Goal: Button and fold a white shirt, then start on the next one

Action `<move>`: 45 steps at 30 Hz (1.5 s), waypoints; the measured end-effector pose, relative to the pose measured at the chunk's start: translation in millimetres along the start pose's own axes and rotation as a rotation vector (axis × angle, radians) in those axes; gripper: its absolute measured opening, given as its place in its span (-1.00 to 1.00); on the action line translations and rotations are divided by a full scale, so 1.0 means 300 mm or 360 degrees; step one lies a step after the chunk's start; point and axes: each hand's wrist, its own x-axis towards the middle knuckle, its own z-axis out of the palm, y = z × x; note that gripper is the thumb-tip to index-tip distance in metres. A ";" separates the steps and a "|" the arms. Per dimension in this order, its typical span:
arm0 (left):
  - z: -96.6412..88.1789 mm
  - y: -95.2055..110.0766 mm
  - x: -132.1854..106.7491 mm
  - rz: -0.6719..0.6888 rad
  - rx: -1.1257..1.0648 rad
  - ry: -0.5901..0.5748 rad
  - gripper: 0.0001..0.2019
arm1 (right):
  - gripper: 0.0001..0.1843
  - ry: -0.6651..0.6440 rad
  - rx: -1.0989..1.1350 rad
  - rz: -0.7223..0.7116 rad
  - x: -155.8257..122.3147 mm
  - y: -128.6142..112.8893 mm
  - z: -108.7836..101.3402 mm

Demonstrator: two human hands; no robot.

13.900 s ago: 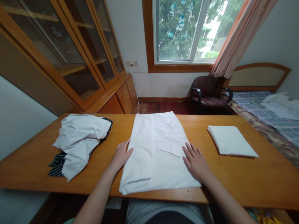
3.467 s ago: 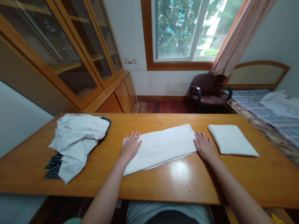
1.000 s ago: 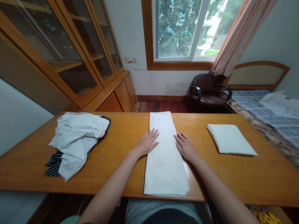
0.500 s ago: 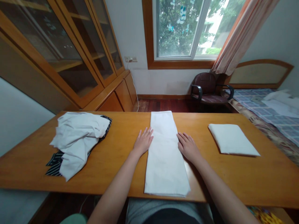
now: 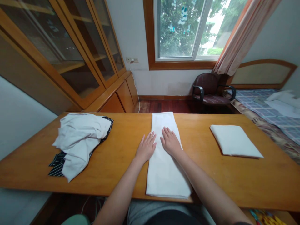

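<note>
White cloth (image 5: 161, 165), folded into a long narrow strip, lies lengthwise from the near edge of the wooden desk (image 5: 253, 178) to the far one, seemingly partway folded. Both hands lie on it, pinching nothing: the left hand (image 5: 145, 148) at its left edge, fingers slightly spread; the right hand (image 5: 172, 143) flat on top, fingers nearly together. To the right, a neatly squared white bundle (image 5: 235, 140) looks finished; to the left, crumpled white fabric (image 5: 82, 134) over black striped fabric (image 5: 57, 168) remains unfolded.
</note>
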 end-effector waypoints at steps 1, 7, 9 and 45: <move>0.000 0.000 0.000 0.0000 0.0003 -0.0002 -0.48 | -0.40 -0.0023 -0.0025 0.0022 -0.002 0.007 0.003; -0.001 0.002 0.001 -0.0004 0.0000 -0.0014 -0.48 | -0.32 -0.0171 -0.0140 0.0237 -0.042 0.113 -0.038; 0.000 0.003 0.001 -0.0007 -0.0004 -0.0018 -0.48 | -0.33 -0.0220 -0.0169 0.0307 -0.055 0.149 -0.057; 0.000 0.066 -0.155 -0.0139 -0.0042 0.0058 -0.48 | -0.44 -0.0101 -0.0082 0.0306 -0.323 0.210 -0.114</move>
